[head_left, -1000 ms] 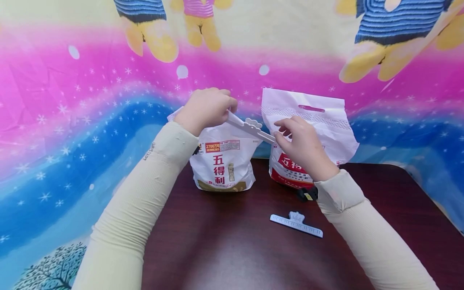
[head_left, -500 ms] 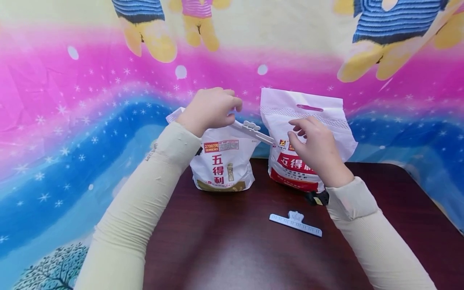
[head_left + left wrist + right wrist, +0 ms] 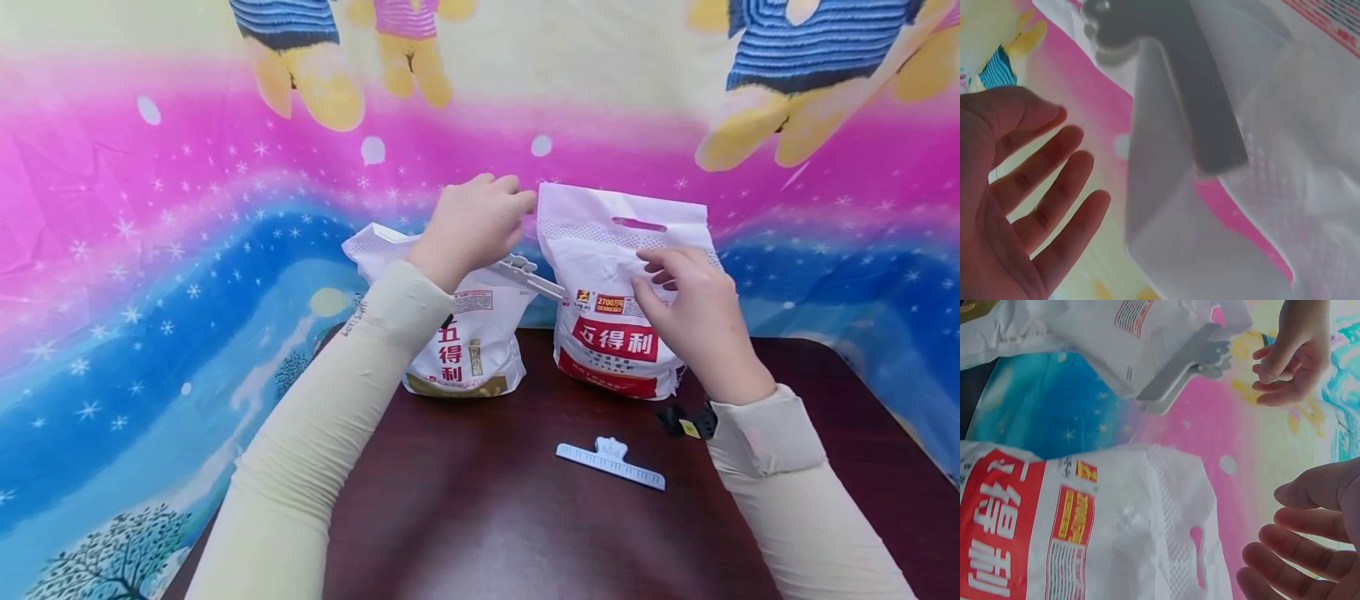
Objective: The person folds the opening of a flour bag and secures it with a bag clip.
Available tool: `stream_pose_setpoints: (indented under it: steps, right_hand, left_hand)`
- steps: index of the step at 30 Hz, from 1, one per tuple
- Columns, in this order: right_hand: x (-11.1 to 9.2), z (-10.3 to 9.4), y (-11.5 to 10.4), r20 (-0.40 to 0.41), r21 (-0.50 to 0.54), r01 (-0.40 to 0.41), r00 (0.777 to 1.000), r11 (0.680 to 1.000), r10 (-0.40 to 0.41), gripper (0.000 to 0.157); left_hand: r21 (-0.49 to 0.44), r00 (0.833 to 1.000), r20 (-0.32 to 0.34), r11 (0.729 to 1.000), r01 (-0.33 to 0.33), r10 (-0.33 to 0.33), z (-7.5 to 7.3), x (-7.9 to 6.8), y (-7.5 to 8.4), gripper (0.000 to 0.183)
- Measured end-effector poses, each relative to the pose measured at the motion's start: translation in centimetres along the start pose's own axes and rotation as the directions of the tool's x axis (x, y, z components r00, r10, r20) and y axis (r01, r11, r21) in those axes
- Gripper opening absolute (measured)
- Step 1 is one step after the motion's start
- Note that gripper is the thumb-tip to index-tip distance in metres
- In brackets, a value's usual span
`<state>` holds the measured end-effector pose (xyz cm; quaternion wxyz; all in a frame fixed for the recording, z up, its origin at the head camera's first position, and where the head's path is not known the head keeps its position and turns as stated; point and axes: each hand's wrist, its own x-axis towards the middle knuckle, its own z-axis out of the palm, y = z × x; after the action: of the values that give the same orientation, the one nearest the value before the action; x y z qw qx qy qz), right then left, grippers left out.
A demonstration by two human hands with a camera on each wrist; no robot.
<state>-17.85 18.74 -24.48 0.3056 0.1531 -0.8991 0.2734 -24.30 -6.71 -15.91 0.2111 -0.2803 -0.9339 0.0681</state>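
Observation:
A white flour bag point(image 3: 491, 358) with red lettering stands upright at left on the table; a grey bag clip point(image 3: 538, 282) sits slanted across its folded top. My left hand point(image 3: 480, 221) is just above that clip in the head view. In the left wrist view, the left hand's relaxed fingers are apart from the clip point(image 3: 1194, 94) and hold nothing. A second flour bag point(image 3: 615, 337), with a red label and a handle slot, stands to the right, its top unclipped. My right hand point(image 3: 701, 312) hovers before it, fingers loosely bent, touching nothing in the right wrist view.
A pale blue bag clip point(image 3: 611, 465) with ruler-like marks lies on the dark wooden table point(image 3: 450, 508), in front of the bags. Behind the table hangs a colourful cloth point(image 3: 225, 150) with bears and snowflakes.
The right hand has left the grey clip's end and moved right, before the second bag. The left hand has released the clip and shifted right. The clip stays on the left bag.

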Motion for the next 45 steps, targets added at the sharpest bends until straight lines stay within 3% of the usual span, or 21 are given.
stream_pose_setpoints:
  steps: [10, 21, 29, 45]
  right_hand:
    - [-0.6, -0.6, 1.8, -0.043, -0.017, -0.022, 0.999, 1.0, 0.021, 0.044]
    - [-1.3, -1.1, 3.8, -0.117, -0.043, -0.066, 0.991, 0.997, 0.061, 0.044]
    - [-1.5, -1.6, 5.0, -0.172, -0.067, -0.109, 0.98, 0.992, 0.096, 0.042]
    - [-2.1, -1.6, 8.1, -0.199, -0.079, -0.197, 0.964, 0.977, 0.179, 0.046]
  left_hand:
    - [-0.009, 1.0, -0.011, 1.0, 0.026, -0.026, 0.7, 1.9, 2.1, 0.045]
    - [-0.003, 1.0, 0.004, 1.0, -0.007, 0.007, 0.9, 3.8, 4.6, 0.048]
    - [-0.003, 1.0, 0.011, 1.0, 0.009, -0.009, 1.6, 4.6, 5.4, 0.051]
    - [0.01, 0.999, -0.035, 1.0, -0.029, 0.029, 3.3, 5.9, 7.2, 0.053]
